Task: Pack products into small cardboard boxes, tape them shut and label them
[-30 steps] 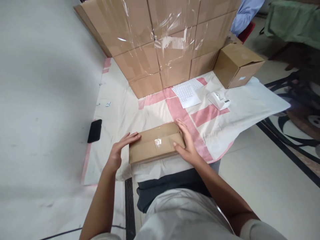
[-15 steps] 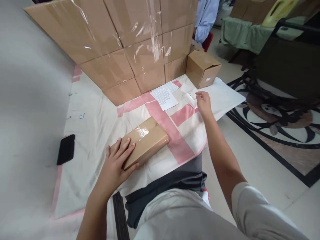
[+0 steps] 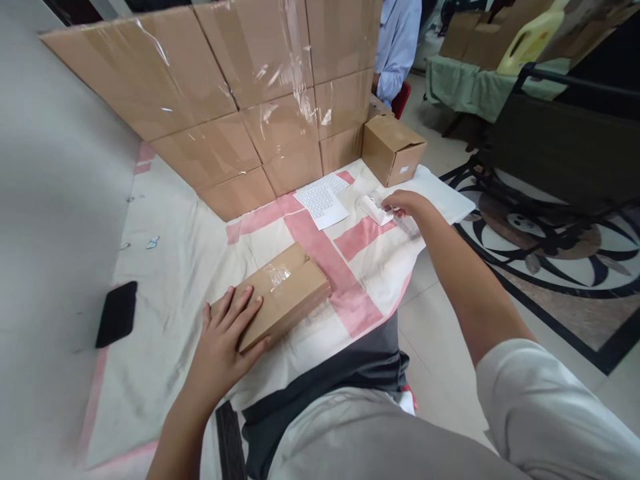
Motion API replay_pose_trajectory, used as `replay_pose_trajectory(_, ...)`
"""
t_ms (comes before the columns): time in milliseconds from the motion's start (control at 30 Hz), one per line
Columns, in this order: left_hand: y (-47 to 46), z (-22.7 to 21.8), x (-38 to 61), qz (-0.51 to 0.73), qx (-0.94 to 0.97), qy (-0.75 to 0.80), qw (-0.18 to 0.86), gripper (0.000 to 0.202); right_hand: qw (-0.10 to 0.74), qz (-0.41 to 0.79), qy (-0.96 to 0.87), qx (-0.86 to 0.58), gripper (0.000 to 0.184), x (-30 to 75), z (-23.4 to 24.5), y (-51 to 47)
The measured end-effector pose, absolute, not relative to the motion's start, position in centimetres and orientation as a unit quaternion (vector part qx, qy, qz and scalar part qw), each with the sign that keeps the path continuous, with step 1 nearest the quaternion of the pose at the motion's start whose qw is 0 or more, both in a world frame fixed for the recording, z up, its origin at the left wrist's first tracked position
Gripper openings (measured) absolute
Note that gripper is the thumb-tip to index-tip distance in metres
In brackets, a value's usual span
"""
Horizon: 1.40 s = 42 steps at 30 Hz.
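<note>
A small flat cardboard box (image 3: 287,293), taped along its top seam, lies on a white and pink cloth (image 3: 190,267) on the floor in front of me. My left hand (image 3: 225,333) rests flat on the box's near left end, fingers spread. My right hand (image 3: 405,202) reaches out to the far right and curls over a white tape dispenser (image 3: 376,209), fingers closed on its far end. A sheet of small white labels (image 3: 323,199) lies just left of the dispenser.
A wall of stacked cardboard boxes (image 3: 240,87) wrapped in clear film stands behind the cloth. A single cardboard box (image 3: 393,148) sits at its right end. A black phone (image 3: 116,313) lies at the left. Another person in a light blue shirt (image 3: 397,43) sits behind the boxes. Dark furniture (image 3: 565,140) stands at right.
My right hand left the small box, reached to the far right and closed over the tape dispenser. My left hand moved onto the box top, and the box turned at an angle.
</note>
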<state>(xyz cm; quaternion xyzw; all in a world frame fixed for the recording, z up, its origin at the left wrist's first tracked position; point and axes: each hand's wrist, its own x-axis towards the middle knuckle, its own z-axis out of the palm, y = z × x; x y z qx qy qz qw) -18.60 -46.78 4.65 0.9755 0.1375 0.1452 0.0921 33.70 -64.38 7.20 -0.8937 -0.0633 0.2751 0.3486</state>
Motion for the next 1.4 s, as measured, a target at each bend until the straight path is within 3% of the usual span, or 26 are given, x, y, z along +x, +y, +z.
replay_pose_trajectory(233, -46.7, 4.7, -18.5, 0.145, 0.978, 0.126, 0.082, 0.069, 0.449, 0.235, -0.044, -0.861, 0.016, 33.7, 6.8, -64.8)
replay_pose_trajectory(733, -47.0, 4.8, -18.3, 0.16, 0.975, 0.131, 0.083, 0.061, 0.605, 0.013, -0.015, -0.796, 0.043, 30.1, -2.4, -65.7)
replay_pose_trajectory(1067, -47.1, 5.0, -18.2, 0.16, 0.974, 0.135, 0.088, 0.064, 0.705, 0.059, -0.048, -0.705, 0.049, 30.8, -3.8, -66.2)
replay_pose_trajectory(1233, -47.1, 5.1, -18.2, 0.163, 0.974, 0.13, 0.084, 0.065, 0.715, 0.106, -0.056, -0.689, 0.046, 32.1, -3.6, -66.8)
replay_pose_trajectory(1400, -47.3, 5.3, -18.0, 0.163, 0.973, 0.137, 0.085, 0.066, 0.715, 0.107, -0.093, -0.684, 0.057, 32.5, -4.4, -67.0)
